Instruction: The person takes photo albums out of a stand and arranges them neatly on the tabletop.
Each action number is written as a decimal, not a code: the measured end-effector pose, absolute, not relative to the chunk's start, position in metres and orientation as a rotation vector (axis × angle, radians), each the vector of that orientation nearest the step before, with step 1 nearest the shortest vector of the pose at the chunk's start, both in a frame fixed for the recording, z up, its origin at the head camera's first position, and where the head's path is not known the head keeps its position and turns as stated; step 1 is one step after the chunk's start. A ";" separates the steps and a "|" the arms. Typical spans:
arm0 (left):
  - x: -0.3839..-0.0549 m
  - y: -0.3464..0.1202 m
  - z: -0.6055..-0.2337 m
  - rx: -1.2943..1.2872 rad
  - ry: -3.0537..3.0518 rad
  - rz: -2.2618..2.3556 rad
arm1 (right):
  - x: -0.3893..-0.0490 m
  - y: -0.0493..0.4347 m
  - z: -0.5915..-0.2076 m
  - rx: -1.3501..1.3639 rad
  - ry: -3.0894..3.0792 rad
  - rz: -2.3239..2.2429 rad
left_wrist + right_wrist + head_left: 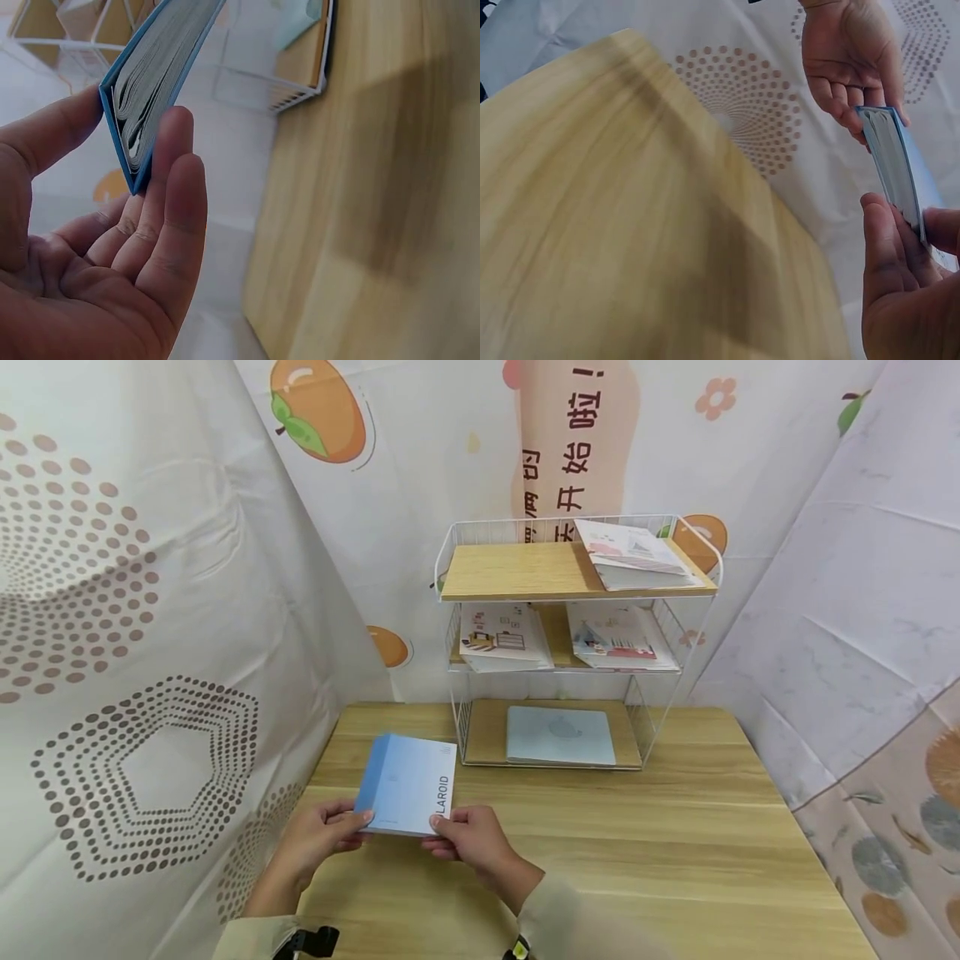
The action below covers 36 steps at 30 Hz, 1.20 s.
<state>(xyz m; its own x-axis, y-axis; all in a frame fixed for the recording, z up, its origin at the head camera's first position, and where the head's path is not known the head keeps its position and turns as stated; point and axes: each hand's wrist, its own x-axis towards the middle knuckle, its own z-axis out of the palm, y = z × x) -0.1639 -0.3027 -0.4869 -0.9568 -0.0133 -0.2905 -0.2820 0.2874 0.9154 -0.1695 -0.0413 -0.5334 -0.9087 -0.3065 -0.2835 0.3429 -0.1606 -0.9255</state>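
Observation:
A blue and white photo album (411, 783) with "LAROID" lettering is held above the left part of the table. My left hand (321, 837) pinches its left near corner, thumb on the cover and fingers beneath. At the right near corner my right hand (474, 843) grips it the same way. In the left wrist view, the album's (161, 71) blue covers and layered pages show edge-on between the thumb and fingers of the left hand (112, 247). From the right wrist, the album (900, 169) spans both hands, with the right hand (911, 277) nearer.
A white wire rack (555, 595) with wooden shelves stands at the back of the table (600, 843). Stacks of printed cards or booklets lie on its upper shelves (637, 556). On the bottom shelf rests a pale blue album (560, 735). Patterned cloth (165, 610) hangs around the table.

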 end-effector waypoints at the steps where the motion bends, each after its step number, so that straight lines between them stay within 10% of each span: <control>1: -0.163 -0.305 -0.490 -0.283 2.326 1.730 | -0.169 -0.044 -0.536 0.045 1.693 -2.117; 36: -0.144 -0.352 -0.576 -0.580 2.278 1.788 | -0.155 -0.103 -0.615 0.078 1.609 -2.088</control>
